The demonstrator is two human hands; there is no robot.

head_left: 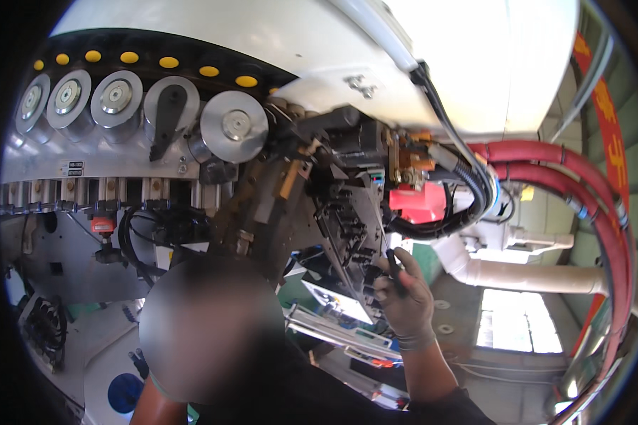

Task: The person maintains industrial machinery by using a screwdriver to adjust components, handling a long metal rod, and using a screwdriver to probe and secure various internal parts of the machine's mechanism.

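Observation:
Neither of my hands shows in the head view. Close in front of me is another person (213, 326) in a dark shirt, head blurred. That person's grey-gloved hand (406, 301) reaches up on the right, and its forearm seems to join the dark sleeve at the lower edge. The gloved hand is closed around a thin dark tool (395, 273) whose tip touches a black block of connectors and wires (347, 219) under the machine. A bare arm (152, 407) of the same person shows at the lower left.
A large white machine housing (404, 49) hangs overhead, with a row of round silver rollers (117, 95) and yellow-dotted black chain (170, 62). Thick red hoses (602, 212) curve down the right. A red part (418, 202), black cables (468, 184) and a white pipe (532, 273) sit nearby.

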